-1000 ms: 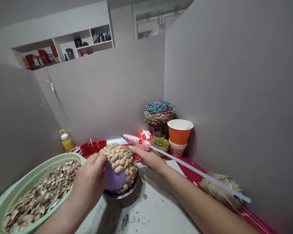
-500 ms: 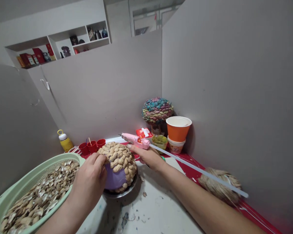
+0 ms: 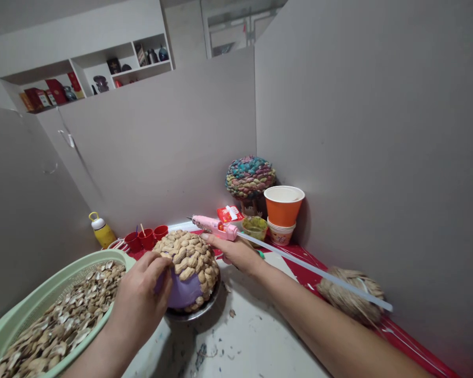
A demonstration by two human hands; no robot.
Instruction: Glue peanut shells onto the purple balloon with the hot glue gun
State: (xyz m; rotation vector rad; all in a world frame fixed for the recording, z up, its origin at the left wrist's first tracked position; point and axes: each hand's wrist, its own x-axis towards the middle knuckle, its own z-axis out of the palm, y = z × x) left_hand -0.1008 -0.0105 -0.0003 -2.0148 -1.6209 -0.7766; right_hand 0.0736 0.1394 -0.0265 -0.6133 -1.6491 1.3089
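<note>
A purple dome (image 3: 186,292), its top and right side covered in peanut shells (image 3: 187,255), rests in a metal bowl (image 3: 193,315). My left hand (image 3: 147,281) is at the dome's left side, fingers pressed together against it; whatever they may hold is hidden. In my right hand (image 3: 234,252) is a pink glue gun (image 3: 216,227), its nozzle pointing left above the dome and a long clear glue stick (image 3: 311,269) sticking out behind. At the left, a green basket (image 3: 21,304) holds many shell pieces.
A yellow bottle (image 3: 103,234) and red cups (image 3: 146,239) stand behind the basket. Behind my right hand are a colourful woven mushroom shape (image 3: 250,177), a yellow-green bowl (image 3: 254,227) and an orange paper bucket (image 3: 284,208). Twine (image 3: 350,295) lies at the right; grey panels surround the table.
The whole view has shifted slightly, with most things now a little further left. Both hands keep nearly the same places at the dome, and the glue gun is still held.
</note>
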